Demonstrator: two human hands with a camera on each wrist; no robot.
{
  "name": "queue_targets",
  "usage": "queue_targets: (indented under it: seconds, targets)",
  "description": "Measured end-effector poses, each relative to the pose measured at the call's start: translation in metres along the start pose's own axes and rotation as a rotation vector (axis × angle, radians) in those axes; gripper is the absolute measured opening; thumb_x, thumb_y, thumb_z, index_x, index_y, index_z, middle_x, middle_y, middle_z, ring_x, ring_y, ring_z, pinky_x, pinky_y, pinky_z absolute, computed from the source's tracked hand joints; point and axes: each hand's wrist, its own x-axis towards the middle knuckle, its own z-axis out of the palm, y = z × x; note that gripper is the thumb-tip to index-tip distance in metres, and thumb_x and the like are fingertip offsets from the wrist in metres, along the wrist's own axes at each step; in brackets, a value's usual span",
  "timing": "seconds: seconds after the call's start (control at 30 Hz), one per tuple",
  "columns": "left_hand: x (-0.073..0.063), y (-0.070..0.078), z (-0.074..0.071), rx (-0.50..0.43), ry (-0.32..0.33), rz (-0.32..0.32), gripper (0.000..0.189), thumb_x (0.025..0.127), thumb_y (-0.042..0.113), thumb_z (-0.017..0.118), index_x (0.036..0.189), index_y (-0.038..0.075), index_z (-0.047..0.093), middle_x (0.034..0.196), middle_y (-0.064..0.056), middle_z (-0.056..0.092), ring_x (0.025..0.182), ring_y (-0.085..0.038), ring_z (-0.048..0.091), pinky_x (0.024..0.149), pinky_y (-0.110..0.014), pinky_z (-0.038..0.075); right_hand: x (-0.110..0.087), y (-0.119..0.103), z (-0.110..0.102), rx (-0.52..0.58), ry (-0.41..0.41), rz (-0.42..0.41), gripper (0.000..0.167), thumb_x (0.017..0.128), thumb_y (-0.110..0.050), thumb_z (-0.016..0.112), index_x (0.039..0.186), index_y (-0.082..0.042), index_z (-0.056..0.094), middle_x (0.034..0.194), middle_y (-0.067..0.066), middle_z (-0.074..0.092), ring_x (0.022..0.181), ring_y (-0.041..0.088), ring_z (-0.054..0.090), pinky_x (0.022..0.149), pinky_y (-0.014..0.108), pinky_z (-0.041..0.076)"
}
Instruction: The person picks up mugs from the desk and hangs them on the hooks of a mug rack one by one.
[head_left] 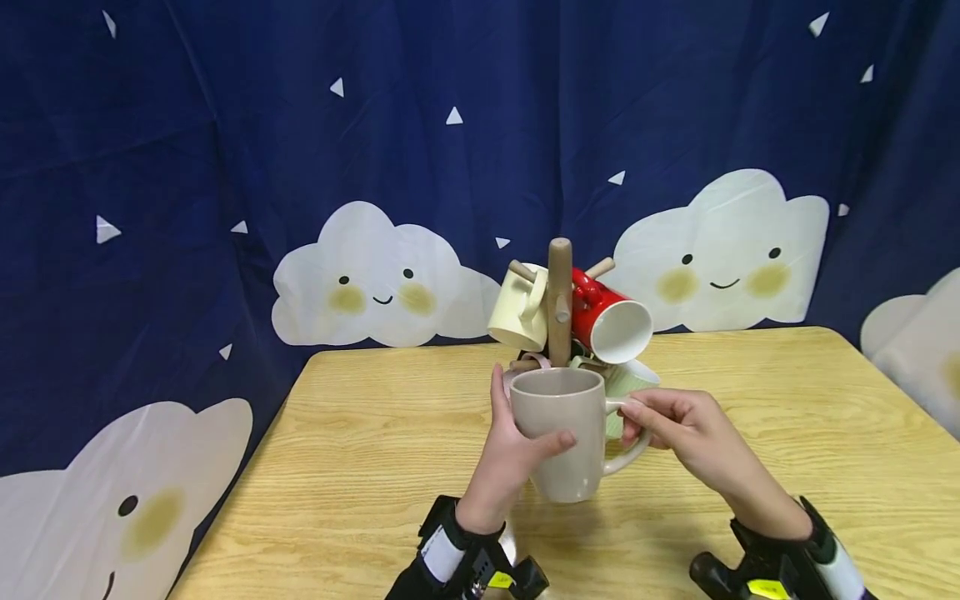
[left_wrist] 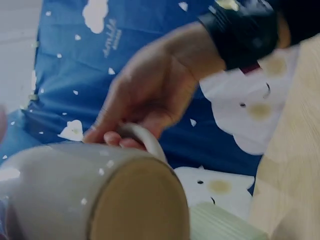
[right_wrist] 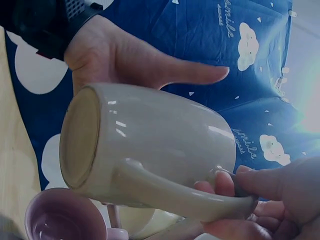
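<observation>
A light grey mug (head_left: 566,467) is held upright above the wooden table, in front of a wooden mug tree (head_left: 559,275). My left hand (head_left: 510,458) grips its body from the left, thumb across the front and the other fingers mostly hidden behind it. With thumb and fingertips my right hand (head_left: 697,429) pinches the top of the handle (head_left: 637,450). The mug's unglazed base (left_wrist: 142,205) shows in the left wrist view. In the right wrist view the right fingers wrap the upper handle.
On the tree hang a cream mug (head_left: 516,321) at upper left and a red mug (head_left: 611,321) at upper right. Lower down are a pale green mug (head_left: 636,379) and a pink mug (right_wrist: 65,212). Behind the table (head_left: 390,433) hangs a dark blue curtain (head_left: 420,158) with clouds.
</observation>
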Motion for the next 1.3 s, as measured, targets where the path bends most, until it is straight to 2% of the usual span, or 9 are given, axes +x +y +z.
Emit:
queue_targets:
  seconds: [0.13,0.27,0.53,0.7,0.83,0.9,1.0,1.07,1.3]
  targets:
    - [0.001,-0.004,0.005,0.008,0.036,0.014,0.112,0.062,0.016,0.083,0.146,0.022,0.01,0.136,-0.007,0.037,0.112,-0.023,0.045,0.091,-0.038,0.038,0.0,-0.001,0.001,-0.032,0.023,-0.02,0.022,0.093,-0.015,0.053,0.085,0.002,0.064,0.069,-0.004,0.063,0.063,0.007,0.054,0.058,0.024,0.049]
    - [0.002,-0.006,0.009,-0.034,0.034,0.026,0.085,0.063,0.007,0.079,0.134,0.017,0.034,0.125,-0.007,0.046,0.105,-0.022,0.05,0.085,-0.036,0.043,0.0,-0.001,0.001,-0.063,0.03,-0.029,0.021,0.093,-0.015,0.053,0.085,0.001,0.064,0.07,0.002,0.064,0.061,0.006,0.053,0.058,0.024,0.05]
    - [0.001,-0.002,0.01,-0.035,0.02,0.035,0.079,0.064,0.007,0.079,0.131,0.019,0.038,0.124,-0.008,0.049,0.104,-0.022,0.051,0.084,-0.036,0.044,-0.003,-0.006,-0.007,-0.12,-0.001,0.001,0.022,0.093,-0.017,0.053,0.094,0.0,0.066,0.079,0.004,0.069,0.074,0.003,0.061,0.066,0.022,0.052]
    - [0.002,0.002,0.011,-0.174,0.067,0.064,0.075,0.066,0.006,0.074,0.131,0.014,0.037,0.122,-0.008,0.048,0.104,-0.021,0.051,0.087,-0.037,0.043,-0.015,-0.005,-0.038,-0.206,0.163,-0.017,0.026,0.096,-0.018,0.048,0.11,-0.002,0.063,0.093,-0.012,0.07,0.087,-0.005,0.062,0.07,0.016,0.05]
    - [0.009,0.006,0.015,-0.428,0.192,0.124,0.063,0.071,0.007,0.065,0.127,0.008,0.035,0.118,-0.009,0.048,0.106,-0.022,0.05,0.094,-0.039,0.04,-0.027,0.002,-0.072,-0.05,0.308,-0.057,0.029,0.098,-0.015,0.04,0.113,-0.001,0.061,0.1,-0.014,0.069,0.091,-0.003,0.064,0.071,0.012,0.049]
    - [0.013,0.007,0.019,-0.515,0.264,0.175,0.058,0.073,0.008,0.062,0.125,0.008,0.035,0.117,-0.008,0.048,0.108,-0.022,0.049,0.096,-0.04,0.038,-0.03,0.004,-0.084,0.067,0.353,-0.136,0.028,0.098,-0.01,0.039,0.111,0.001,0.061,0.101,-0.009,0.069,0.09,-0.001,0.065,0.07,0.011,0.049]
    - [0.019,0.006,0.025,-0.572,0.355,0.204,0.052,0.075,0.009,0.061,0.122,0.01,0.038,0.115,-0.006,0.05,0.107,-0.022,0.05,0.095,-0.041,0.036,-0.033,0.007,-0.094,0.238,0.356,-0.294,0.029,0.098,-0.001,0.035,0.109,0.007,0.06,0.102,-0.002,0.069,0.091,0.005,0.066,0.072,0.012,0.05]
    - [0.022,0.005,0.029,-0.583,0.392,0.196,0.053,0.076,0.01,0.062,0.122,0.01,0.037,0.115,-0.006,0.051,0.106,-0.022,0.051,0.095,-0.04,0.037,-0.034,0.007,-0.096,0.281,0.354,-0.349,0.029,0.097,0.002,0.034,0.108,0.01,0.059,0.101,0.001,0.069,0.09,0.007,0.067,0.073,0.013,0.051]
    - [0.034,0.006,0.04,-0.639,0.432,0.102,0.066,0.077,0.015,0.069,0.129,0.017,0.03,0.125,-0.009,0.044,0.115,-0.027,0.047,0.09,-0.045,0.042,-0.03,0.006,-0.093,0.195,0.349,-0.251,0.026,0.097,-0.003,0.038,0.106,0.006,0.061,0.102,-0.003,0.069,0.089,0.003,0.066,0.071,0.012,0.05]
